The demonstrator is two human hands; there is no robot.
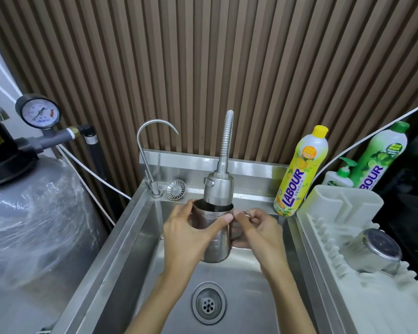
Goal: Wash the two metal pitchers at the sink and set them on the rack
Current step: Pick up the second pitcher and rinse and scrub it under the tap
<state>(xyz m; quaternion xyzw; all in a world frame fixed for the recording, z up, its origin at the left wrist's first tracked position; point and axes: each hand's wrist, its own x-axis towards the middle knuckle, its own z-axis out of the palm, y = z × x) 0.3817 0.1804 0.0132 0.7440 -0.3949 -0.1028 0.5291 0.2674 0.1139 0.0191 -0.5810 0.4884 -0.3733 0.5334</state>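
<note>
I hold a steel pitcher [217, 239] upright over the sink [140, 237], its mouth right under the spray head of the flexible faucet [219, 186]. My left hand [186, 235] wraps round the pitcher's body, thumb across the front. My right hand [258, 230] pinches the handle on the pitcher's right side. A second metal pitcher [374, 251] lies tilted, bottom toward me, on the white dish rack [323, 227] at the right.
A thin gooseneck tap [152, 145] and a loose strainer [175, 189] stand on the sink's back ledge. Yellow [299, 172] and green [381, 155] detergent bottles and a pump bottle [340, 175] stand at the right. A wrapped grey tank [29, 213] with a gauge fills the left. The drain [208, 303] is below.
</note>
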